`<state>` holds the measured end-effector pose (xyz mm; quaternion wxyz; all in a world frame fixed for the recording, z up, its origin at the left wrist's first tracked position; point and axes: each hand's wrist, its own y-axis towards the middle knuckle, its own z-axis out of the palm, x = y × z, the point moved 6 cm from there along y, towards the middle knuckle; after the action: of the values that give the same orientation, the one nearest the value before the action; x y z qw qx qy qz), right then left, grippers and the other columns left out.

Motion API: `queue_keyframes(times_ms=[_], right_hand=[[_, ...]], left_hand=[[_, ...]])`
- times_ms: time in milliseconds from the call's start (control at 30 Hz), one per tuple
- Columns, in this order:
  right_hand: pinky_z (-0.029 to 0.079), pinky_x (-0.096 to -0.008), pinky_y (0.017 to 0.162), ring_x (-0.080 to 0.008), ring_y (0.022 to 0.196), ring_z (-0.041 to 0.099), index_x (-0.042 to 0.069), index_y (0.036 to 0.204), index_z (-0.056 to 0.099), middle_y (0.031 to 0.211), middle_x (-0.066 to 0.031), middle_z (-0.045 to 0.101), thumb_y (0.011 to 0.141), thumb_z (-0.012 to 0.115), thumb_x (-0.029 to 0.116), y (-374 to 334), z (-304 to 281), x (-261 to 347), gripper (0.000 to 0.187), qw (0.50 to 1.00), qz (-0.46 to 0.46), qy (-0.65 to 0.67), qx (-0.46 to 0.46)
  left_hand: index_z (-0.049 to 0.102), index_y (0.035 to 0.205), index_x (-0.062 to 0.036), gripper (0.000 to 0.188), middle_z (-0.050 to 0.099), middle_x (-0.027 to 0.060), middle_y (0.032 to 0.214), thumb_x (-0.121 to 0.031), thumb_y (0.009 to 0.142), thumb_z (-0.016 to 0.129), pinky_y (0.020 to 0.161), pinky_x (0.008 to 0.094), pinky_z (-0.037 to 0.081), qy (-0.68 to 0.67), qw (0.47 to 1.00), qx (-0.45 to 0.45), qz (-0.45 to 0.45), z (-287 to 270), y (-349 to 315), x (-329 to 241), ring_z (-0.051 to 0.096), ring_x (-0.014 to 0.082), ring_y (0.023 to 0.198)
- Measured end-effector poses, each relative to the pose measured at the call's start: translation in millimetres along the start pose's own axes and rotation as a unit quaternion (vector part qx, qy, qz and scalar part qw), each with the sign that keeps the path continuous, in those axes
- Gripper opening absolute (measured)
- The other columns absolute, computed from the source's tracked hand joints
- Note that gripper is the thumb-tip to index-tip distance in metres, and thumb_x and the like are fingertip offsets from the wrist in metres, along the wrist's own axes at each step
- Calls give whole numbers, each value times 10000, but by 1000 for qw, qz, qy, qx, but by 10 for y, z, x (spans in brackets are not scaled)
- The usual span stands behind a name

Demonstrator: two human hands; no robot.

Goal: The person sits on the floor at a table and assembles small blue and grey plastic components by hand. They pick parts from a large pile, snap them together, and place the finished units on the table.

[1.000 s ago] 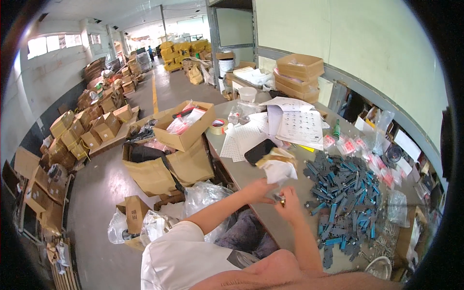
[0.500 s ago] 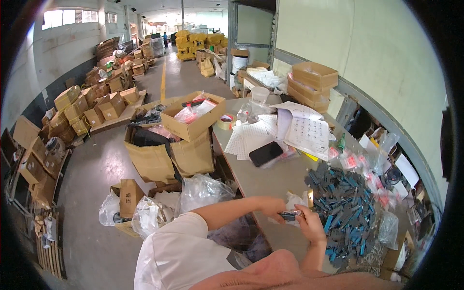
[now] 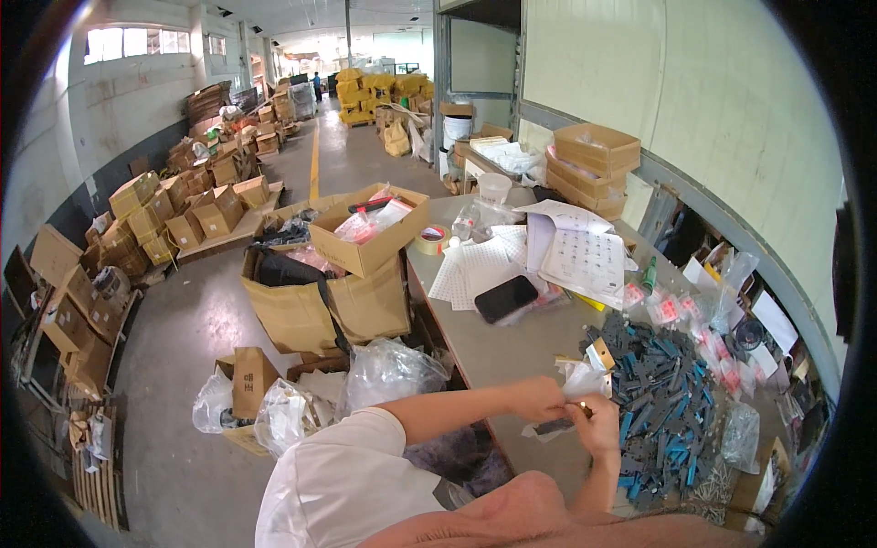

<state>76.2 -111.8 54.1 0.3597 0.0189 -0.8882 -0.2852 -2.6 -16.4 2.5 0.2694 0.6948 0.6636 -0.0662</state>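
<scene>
Together, left hand, right hand (dark pile alongside).

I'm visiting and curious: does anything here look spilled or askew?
The heap of dark grey and blue pieces looks spilled: it lies loose on the tabletop, uncontained, perhaps deliberately. The open carton sits askew on a larger cardboard box, edges out of line.

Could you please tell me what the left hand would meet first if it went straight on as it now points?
Most likely the right hand, just ahead of the left hand. The white wrapping also lies close to that line, so unclear depth leaves some doubt.
</scene>
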Motion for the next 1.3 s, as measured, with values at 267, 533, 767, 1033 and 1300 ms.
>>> queue_keyframes(times_ms=[267, 533, 767, 1033, 1300], right_hand=[[419, -363, 525, -270, 538, 532, -28, 717, 535, 635, -161, 558, 857, 598, 82, -64, -212, -196, 189, 978, 41, -73, -193], [411, -219, 527, -85, 646, 490, 42, 934, 523, 801, -2, 519, 932, 527, 116, -767, -1059, -1771, 74, 750, 172, 347, -536], [234, -188, 378, -15, 462, 315, 118, 893, 516, 646, 60, 430, 928, 585, 276, -517, -995, -1129, 176, 860, 263, 340, -275], [323, -219, 423, -80, 575, 481, 134, 1248, 372, 842, -37, 561, 837, 646, 56, -634, -1163, -1143, 500, 818, 280, 343, -367], [326, -206, 415, -73, 580, 512, 122, 1052, 465, 818, -19, 569, 885, 582, 88, -775, -1344, -1304, 207, 773, 259, 357, -455]], left_hand=[[575, 679, -76, 264, 538, 163, 581, -273, 854, 554, 511, 468, 437, 75, 983, -160, 51, -71, 273, -276, 564, 353, 557], [648, 782, -84, 199, 557, 135, 613, -257, 853, 580, 512, 448, 454, 50, 948, -298, 101, -132, 550, -863, 571, 327, 565], [673, 823, 7, 281, 655, 91, 722, -264, 859, 609, 566, 365, 432, -474, 839, -196, -184, -15, 1249, -290, 581, 202, 611], [684, 837, 8, 294, 638, 41, 770, -278, 858, 622, 608, 308, 427, -587, 791, -35, -172, 323, 1876, -209, 555, 130, 677], [681, 853, -3, 291, 664, 68, 814, -293, 852, 662, 612, 321, 467, -662, 714, 47, -221, 379, 1841, -488, 610, 160, 681]])
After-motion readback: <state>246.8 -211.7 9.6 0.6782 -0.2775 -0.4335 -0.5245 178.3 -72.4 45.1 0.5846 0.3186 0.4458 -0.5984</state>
